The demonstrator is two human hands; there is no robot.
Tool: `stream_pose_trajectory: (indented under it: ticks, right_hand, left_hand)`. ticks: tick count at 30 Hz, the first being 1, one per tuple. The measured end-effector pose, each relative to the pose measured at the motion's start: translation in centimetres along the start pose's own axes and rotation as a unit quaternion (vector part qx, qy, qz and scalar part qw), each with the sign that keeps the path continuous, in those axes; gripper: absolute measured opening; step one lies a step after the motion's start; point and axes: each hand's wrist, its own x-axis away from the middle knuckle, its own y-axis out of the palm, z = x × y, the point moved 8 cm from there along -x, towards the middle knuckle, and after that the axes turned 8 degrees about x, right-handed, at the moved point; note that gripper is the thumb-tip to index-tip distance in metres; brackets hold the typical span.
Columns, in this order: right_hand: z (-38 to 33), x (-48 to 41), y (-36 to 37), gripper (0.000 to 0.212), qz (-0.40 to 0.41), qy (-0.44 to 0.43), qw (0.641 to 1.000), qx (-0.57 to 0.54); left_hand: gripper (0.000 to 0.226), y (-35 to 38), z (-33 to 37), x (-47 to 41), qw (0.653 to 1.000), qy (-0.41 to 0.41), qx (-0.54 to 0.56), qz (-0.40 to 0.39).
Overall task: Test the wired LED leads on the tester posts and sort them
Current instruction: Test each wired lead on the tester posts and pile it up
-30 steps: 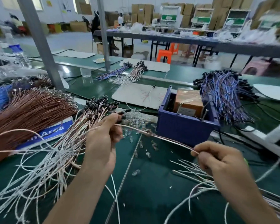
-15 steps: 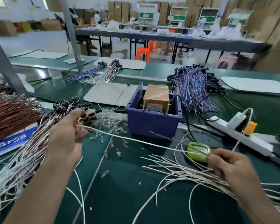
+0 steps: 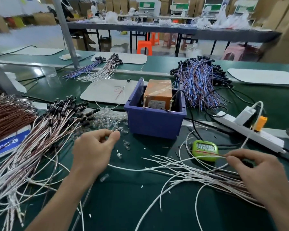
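Note:
The tester, an orange box [image 3: 158,95] with two brass posts, stands in a blue bin [image 3: 154,121] at the centre. On the left lies a pile of white-and-brown LED leads [image 3: 45,135] with black heads. A second pile of bare-ended leads [image 3: 198,179] fans out at the lower right. My right hand [image 3: 260,175] pinches one thin lead from that pile, just in front of a green timer [image 3: 204,150]. My left hand [image 3: 93,152] hovers by the loose clear LEDs [image 3: 107,120], fingers loosely curled, with nothing visible in them.
A white power strip [image 3: 250,133] with plugs runs along the right. A blue-purple lead bundle [image 3: 200,84] lies behind the bin, and a brown wire bundle [image 3: 8,117] at the far left. White mats [image 3: 105,91] and a grey pole [image 3: 63,30] stand farther back.
My left hand let go of the lead it laid on the left pile and moved right toward the clear LEDs. My right hand shifted right and now pinches a lead from the right pile.

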Motion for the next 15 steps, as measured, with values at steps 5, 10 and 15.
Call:
stream_pose_trajectory:
  ticks: [5,10,15]
  right_hand:
    - [0.3,0.1,-0.5,0.029,0.040,-0.008,0.997,0.059]
    - [0.3,0.3,-0.4,0.040,0.081,-0.015,0.989,0.121]
    - [-3.7,1.9,0.8,0.035,0.109,-0.082,0.986,0.099]
  left_hand:
    - [0.024,2.4,0.3,1.1,0.995,0.016,-0.076,-0.067]
    - [0.009,3.2,-1.4,1.1,0.987,-0.054,0.063,-0.137]
    - [0.036,3.6,-2.3,1.1,0.952,-0.118,0.218,-0.179]
